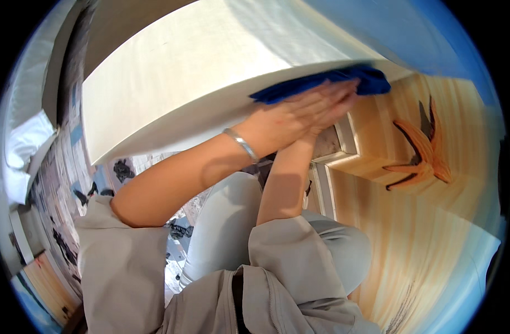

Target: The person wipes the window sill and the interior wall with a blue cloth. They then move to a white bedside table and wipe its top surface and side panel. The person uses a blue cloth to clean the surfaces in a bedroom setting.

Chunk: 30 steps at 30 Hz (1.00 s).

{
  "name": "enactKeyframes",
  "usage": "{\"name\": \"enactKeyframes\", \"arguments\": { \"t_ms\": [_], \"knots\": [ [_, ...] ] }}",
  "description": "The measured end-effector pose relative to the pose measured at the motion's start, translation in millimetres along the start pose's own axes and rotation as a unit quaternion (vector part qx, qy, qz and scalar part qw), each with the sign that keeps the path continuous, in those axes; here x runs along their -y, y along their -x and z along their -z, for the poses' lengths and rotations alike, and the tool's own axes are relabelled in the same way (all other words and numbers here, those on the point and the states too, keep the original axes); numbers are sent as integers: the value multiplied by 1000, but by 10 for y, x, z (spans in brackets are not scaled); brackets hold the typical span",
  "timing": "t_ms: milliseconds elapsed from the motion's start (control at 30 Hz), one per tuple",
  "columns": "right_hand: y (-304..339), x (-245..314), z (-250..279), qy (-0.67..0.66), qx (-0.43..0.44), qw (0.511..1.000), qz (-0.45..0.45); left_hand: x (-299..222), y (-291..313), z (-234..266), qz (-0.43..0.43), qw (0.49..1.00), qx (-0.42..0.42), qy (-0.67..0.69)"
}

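A dark blue cloth [308, 83] lies bunched along the front edge of a cream board-like surface [182, 61]. Both my hands are brought together just on the near side of the cloth, partly over it. My left hand [280, 119], with a silver bracelet [243, 146] at the wrist, has its fingers stretched out toward the upper right. It overlaps my right hand [335, 111], whose fingers are mostly hidden and a little blurred. The fingertips meet the cloth; whether either hand grips it is hard to see.
To the right, a wood-grain panel carries an orange starfish picture [424, 153], with blue around its border. Between it and my knee [224, 222] runs a light-coloured frame [324, 189]. Black crumpled scraps [123, 170] lie on the patterned floor; white fabric [30, 147] sits at far left.
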State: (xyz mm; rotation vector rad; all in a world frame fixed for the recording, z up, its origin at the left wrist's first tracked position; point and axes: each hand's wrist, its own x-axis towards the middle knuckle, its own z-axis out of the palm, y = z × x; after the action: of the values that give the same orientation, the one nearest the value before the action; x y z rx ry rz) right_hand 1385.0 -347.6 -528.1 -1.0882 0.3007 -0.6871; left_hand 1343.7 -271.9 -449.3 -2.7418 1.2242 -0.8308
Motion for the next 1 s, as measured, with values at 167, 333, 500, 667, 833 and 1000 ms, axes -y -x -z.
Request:
{"name": "enactKeyframes", "arguments": {
  "t_ms": [167,333,500,667,833,1000],
  "knots": [
    [669,385,-159,83,106,978,162,-57,361,-481,-92,926,63,-360],
    [1087,335,-510,135,181,939,261,-83,800,-657,-200,795,129,-558],
    [1419,53,-622,175,224,910,302,61,1552,-231,-21,973,-39,-226],
    [1689,-110,-627,187,271,879,344,-133,2202,-170,279,946,-164,-30],
    [1829,-119,-577,178,315,840,404,-331,2191,-170,463,801,-307,222],
    [1836,-44,-548,160,398,749,504,-408,2093,68,530,579,-415,459]
  ]
}}
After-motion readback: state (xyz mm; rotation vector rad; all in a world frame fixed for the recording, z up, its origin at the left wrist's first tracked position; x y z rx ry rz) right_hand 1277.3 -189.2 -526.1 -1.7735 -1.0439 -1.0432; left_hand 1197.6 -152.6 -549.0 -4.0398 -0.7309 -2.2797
